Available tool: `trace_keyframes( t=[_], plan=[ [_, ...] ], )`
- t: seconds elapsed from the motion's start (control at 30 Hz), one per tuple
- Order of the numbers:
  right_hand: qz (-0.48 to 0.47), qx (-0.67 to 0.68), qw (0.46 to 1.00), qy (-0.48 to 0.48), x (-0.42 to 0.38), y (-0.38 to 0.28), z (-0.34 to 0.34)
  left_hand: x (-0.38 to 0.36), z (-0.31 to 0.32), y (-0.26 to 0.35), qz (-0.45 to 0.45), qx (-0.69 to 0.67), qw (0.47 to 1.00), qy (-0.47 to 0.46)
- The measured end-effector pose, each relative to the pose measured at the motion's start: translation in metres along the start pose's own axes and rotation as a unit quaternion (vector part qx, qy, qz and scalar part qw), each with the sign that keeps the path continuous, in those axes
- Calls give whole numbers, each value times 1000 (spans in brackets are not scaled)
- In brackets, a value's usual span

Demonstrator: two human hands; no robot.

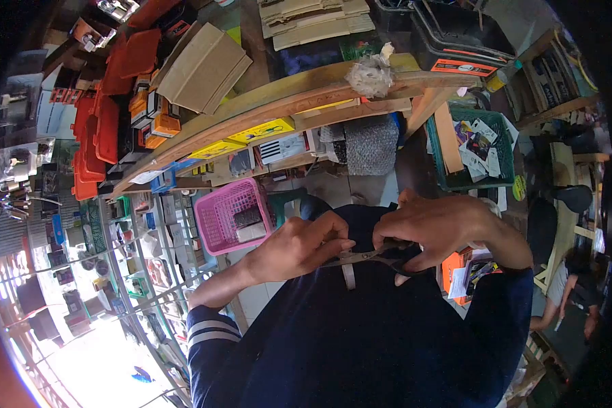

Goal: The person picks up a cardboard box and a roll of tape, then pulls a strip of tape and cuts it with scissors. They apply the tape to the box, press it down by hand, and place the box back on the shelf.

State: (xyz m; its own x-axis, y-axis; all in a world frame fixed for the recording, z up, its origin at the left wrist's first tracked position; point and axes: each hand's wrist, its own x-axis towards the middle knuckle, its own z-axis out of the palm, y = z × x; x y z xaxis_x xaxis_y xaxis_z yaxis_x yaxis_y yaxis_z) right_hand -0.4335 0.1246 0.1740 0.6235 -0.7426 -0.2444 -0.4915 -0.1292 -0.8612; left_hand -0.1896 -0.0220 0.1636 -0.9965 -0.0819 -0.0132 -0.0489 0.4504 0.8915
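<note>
Both of my hands meet in front of my dark navy top. My right hand (442, 228) grips a pair of scissors (368, 256), its fingers at the dark handles and the blades pointing left. A short pale strip (349, 276) hangs just below the blades. My left hand (299, 245) is closed in a pinch, its thumb and index fingertips right at the blade ends and above the strip. The upper end of the strip is hidden by the blades and fingers.
A wooden bench (306, 102) curves ahead, with flattened cardboard (207, 68) on it. A pink basket (211, 224) stands left of my hands, a green crate (472, 180) to the right. Red bins (92, 146) line the far left. Another person (571, 296) is at the far right.
</note>
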Motion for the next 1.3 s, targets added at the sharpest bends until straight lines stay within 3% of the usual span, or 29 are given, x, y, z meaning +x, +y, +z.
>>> trace_keyframes(
  t=[0.07,0.13,0.27,0.37,0.43,0.5,0.57,0.63,0.67,0.7,0.77,0.8,0.87,0.97,1.03,1.17,1.23,1.3],
  plan=[
    [-4,-9,1000,15,-2,0,0,0,0,0,1,-1,1000,3],
    [68,0,997,-26,-2,-1,-2,-3,1,-1,-16,-8,999,35],
    [6,-20,1000,12,-11,-4,-4,-5,1,-2,-28,7,999,26],
    [66,-64,996,21,-28,-25,-18,-10,7,-12,-51,-77,993,74],
    [84,-114,984,106,-39,-31,-26,-17,11,-18,-120,-123,978,114],
    [101,-128,973,161,-45,-42,-36,-29,20,-26,-131,-124,974,140],
    [118,-145,922,339,-45,-44,-43,-38,28,-34,-141,-125,968,164],
    [121,-139,899,398,-29,-51,-54,-43,35,-41,-15,-143,977,158],
    [138,-133,892,409,-18,-51,-63,-49,33,-48,-36,-157,982,101],
    [154,-128,885,421,-7,-51,-71,-48,34,-45,-32,-151,983,103],
    [89,-201,842,493,26,-39,-82,-41,36,-37,56,-64,989,119],
    [51,-230,817,526,43,-28,-90,-42,36,-38,35,10,994,101],
    [97,-288,801,516,74,-19,-112,-48,44,-52,31,14,993,117],
    [84,-331,789,511,118,8,-140,-45,29,-51,6,79,990,120],
    [120,-367,780,493,144,17,-153,-39,13,-54,77,45,978,187],
    [136,-409,768,474,159,23,-163,-13,-61,-13,65,170,953,242],
    [132,-432,754,478,158,17,-161,4,-87,7,48,275,895,347],
    [103,-468,712,513,158,21,-160,30,-110,3,70,268,894,353]
  ],
)
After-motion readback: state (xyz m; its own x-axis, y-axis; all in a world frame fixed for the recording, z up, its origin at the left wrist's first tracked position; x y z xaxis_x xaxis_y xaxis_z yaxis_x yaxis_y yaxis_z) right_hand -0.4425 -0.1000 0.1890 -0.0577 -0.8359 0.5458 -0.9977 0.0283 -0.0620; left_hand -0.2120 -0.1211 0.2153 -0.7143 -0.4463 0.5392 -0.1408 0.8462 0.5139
